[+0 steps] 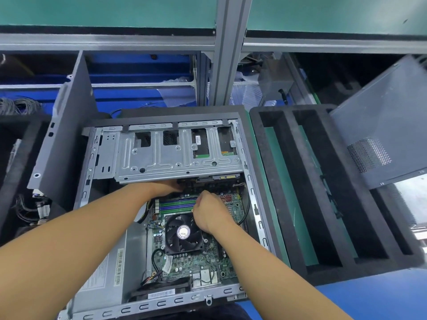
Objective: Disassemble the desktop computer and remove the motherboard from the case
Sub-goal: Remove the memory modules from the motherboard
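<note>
1. The motherboard (198,257) lies flat inside the open desktop case (161,303), along its right wall, and is not yet lifted out.
2. On the board, the CPU cooler fan (183,233) sits mid-board with the memory slots (175,204) beyond it. Thin cables are plugged in around them, so I judge that disconnecting comes before any lifting.
3. The right hand (209,213) is knuckles-up at the right end of the memory slots, with its fingers curled downward. Whether they pinch anything is hidden.
4. The left hand (165,187) reaches to the board's far edge. Its fingers are tucked under the overhanging metal, so I cannot tell their state.
5. The drive cage (178,155) spans the case's far end and overhangs the board there. That is probably why both hands work low beneath its lip.
6. The power supply (108,269) fills the case's near-left corner.
7. A side panel (67,135) stands against the case's left wall, out of the way. A slotted foam tray (286,181) lies on the bench just right of the case, likely for parts. Another panel (381,125) leans over its far-right corner.
</note>
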The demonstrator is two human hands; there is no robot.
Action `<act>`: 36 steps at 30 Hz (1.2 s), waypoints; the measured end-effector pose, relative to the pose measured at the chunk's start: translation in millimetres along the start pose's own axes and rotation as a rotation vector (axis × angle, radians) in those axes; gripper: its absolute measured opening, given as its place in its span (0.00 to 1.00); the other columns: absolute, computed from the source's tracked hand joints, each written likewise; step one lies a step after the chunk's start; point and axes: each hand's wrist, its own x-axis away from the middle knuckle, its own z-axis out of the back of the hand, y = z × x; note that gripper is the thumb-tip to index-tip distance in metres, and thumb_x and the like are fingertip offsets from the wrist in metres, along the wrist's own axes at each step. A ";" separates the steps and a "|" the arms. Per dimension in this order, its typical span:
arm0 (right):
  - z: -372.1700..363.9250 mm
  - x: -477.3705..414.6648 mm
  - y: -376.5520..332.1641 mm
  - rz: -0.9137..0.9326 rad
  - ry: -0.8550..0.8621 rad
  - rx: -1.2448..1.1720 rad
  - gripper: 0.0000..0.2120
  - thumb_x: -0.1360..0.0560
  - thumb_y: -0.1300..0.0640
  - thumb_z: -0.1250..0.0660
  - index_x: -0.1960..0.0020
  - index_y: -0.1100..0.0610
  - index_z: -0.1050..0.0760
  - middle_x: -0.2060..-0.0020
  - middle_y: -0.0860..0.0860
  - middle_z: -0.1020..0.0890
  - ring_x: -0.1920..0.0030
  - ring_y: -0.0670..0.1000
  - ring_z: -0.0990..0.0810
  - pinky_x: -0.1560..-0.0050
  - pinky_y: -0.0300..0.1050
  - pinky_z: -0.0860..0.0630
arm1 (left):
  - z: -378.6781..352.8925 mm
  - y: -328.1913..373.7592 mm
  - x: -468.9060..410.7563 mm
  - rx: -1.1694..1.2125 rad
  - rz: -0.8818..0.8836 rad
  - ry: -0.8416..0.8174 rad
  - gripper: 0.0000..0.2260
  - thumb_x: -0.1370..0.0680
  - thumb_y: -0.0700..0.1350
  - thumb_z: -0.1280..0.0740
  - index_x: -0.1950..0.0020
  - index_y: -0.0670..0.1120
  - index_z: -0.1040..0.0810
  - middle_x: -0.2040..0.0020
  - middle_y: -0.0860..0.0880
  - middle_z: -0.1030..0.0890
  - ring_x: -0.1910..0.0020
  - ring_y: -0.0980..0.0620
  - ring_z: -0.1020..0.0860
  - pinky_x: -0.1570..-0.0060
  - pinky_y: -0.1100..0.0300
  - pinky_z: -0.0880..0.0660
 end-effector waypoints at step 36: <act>7.0 7.9 1.9 0.026 0.015 -0.003 0.17 0.19 0.59 0.44 0.39 0.64 0.21 0.43 0.61 0.19 0.47 0.59 0.21 0.48 0.45 0.24 | 4.5 17.8 19.3 -0.278 -0.063 0.148 0.10 0.17 0.46 0.41 0.38 0.46 0.26 0.57 0.50 0.25 0.60 0.52 0.30 0.55 0.60 0.33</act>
